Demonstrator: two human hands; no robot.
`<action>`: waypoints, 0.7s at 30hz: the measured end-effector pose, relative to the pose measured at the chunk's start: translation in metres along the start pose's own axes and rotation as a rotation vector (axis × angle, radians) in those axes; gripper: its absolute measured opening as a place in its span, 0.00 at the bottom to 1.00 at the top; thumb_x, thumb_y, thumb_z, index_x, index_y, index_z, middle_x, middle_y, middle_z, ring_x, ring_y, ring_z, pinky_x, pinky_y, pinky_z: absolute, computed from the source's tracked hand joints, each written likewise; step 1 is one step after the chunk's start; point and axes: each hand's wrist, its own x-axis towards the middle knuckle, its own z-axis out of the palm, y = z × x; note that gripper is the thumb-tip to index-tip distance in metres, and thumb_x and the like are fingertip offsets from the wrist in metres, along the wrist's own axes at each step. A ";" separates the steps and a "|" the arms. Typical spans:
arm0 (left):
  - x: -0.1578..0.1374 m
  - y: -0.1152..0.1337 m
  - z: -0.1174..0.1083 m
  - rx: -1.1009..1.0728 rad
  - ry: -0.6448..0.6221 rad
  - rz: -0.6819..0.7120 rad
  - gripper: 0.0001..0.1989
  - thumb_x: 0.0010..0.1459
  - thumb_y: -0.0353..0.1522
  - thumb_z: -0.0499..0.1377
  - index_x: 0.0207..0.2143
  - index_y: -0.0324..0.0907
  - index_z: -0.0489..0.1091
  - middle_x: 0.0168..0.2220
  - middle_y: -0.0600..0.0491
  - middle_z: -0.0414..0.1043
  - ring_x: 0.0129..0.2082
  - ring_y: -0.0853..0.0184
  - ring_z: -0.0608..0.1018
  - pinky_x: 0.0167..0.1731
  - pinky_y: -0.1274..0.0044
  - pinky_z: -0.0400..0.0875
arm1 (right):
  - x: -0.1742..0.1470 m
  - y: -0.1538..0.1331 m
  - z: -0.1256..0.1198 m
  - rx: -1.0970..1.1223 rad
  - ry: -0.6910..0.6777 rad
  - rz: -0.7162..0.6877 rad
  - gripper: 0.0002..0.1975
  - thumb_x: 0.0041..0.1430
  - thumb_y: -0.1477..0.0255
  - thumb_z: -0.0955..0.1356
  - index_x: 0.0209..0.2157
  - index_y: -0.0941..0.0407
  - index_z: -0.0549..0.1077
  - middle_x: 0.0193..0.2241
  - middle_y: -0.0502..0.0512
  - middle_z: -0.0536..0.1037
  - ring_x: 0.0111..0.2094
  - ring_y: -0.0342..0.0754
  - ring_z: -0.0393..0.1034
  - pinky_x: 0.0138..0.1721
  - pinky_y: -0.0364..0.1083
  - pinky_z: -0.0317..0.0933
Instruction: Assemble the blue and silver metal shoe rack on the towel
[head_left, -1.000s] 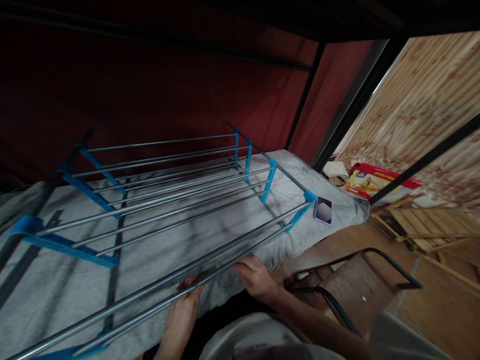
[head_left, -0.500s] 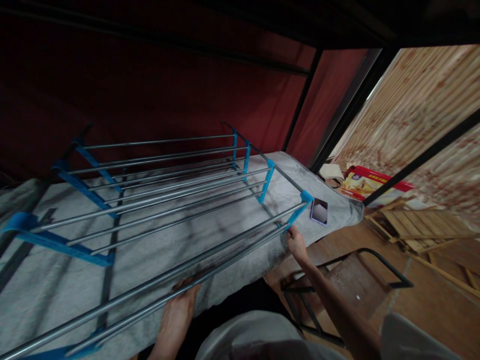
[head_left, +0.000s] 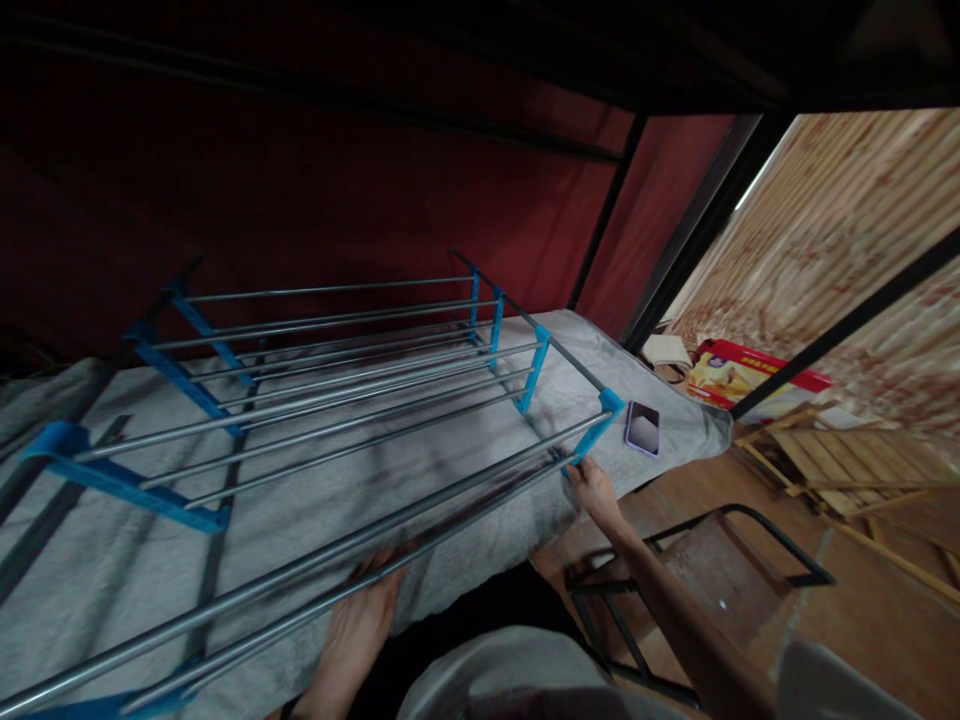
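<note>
A rack (head_left: 319, 400) of metal rods and blue brackets is set on a grey cloth (head_left: 589, 350). Its near right bracket (head_left: 598, 428) is touched at the lower end by the right hand (head_left: 596, 490); the left hand (head_left: 364, 610) is partly covered by the near rods. Whether anything is gripped by either cannot be told. Near that bracket, a phone (head_left: 643, 429) is laid.

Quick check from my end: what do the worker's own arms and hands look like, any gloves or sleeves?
The left hand and right hand are bare, with no gloves. Both visible forearms are uncovered, and no watch or bracelet shows. A loose, pale grey sleeve shows on the right arm; the left sleeve isn't in view.
</note>
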 end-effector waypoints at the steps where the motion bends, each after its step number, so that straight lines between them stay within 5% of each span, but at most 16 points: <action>1: 0.001 0.001 0.002 0.003 -0.013 0.005 0.22 0.67 0.27 0.47 0.52 0.52 0.75 0.47 0.50 0.79 0.48 0.60 0.80 0.51 0.69 0.76 | -0.001 -0.001 0.001 0.001 0.000 -0.003 0.12 0.59 0.59 0.62 0.31 0.53 0.67 0.28 0.55 0.73 0.32 0.52 0.67 0.38 0.51 0.63; 8: 0.004 0.002 0.010 0.025 -0.053 0.054 0.22 0.69 0.30 0.46 0.55 0.50 0.74 0.49 0.49 0.79 0.49 0.57 0.81 0.52 0.65 0.76 | -0.008 -0.003 0.010 0.040 0.007 -0.012 0.13 0.60 0.58 0.61 0.30 0.52 0.64 0.29 0.55 0.72 0.34 0.52 0.67 0.39 0.51 0.62; 21: 0.036 0.045 0.008 -0.023 -0.248 0.003 0.21 0.67 0.27 0.49 0.56 0.50 0.74 0.55 0.51 0.76 0.55 0.59 0.79 0.59 0.66 0.71 | -0.005 0.003 0.004 0.081 -0.018 0.008 0.16 0.58 0.55 0.63 0.27 0.53 0.65 0.27 0.52 0.70 0.31 0.49 0.65 0.37 0.49 0.61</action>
